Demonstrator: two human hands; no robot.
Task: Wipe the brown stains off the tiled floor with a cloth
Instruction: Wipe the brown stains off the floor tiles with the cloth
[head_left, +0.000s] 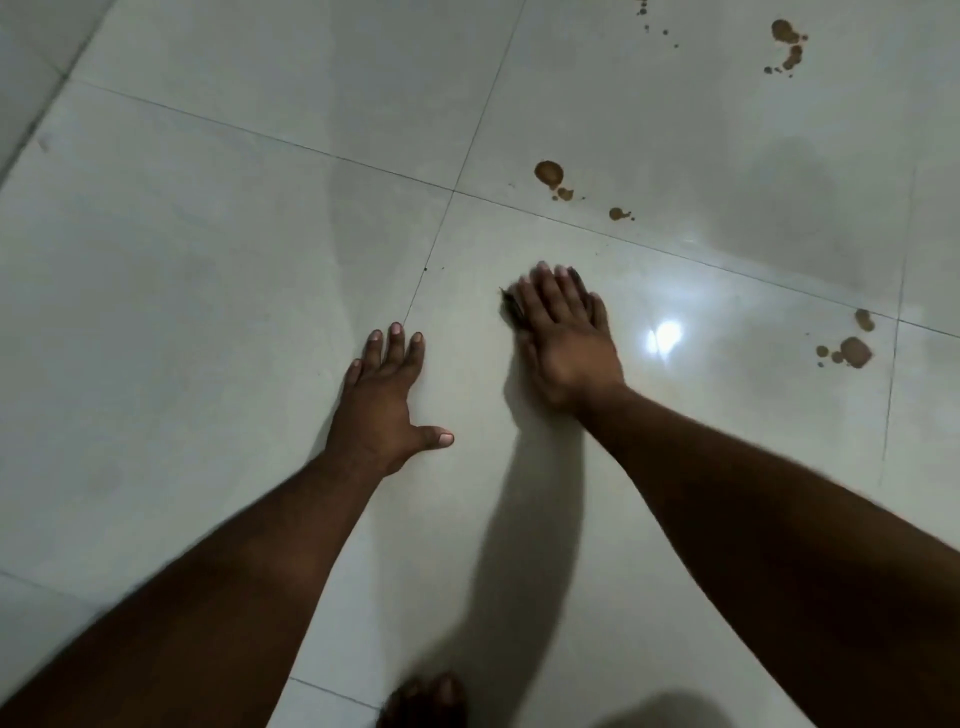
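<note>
My right hand lies flat on the pale tiled floor with straight fingers, pressing down a dark cloth; only a small edge of it shows at the hand's left side. My left hand rests flat on the floor to its left, fingers spread, holding nothing. Brown stains lie just beyond my right hand, with a smaller spot beside them. More brown stains sit to the right, and another group lies far off at the top right.
Dark grout lines cross the glossy tiles. A bright light reflection shines right of my right hand. A bare foot shows at the bottom edge. A wall base runs along the upper left corner.
</note>
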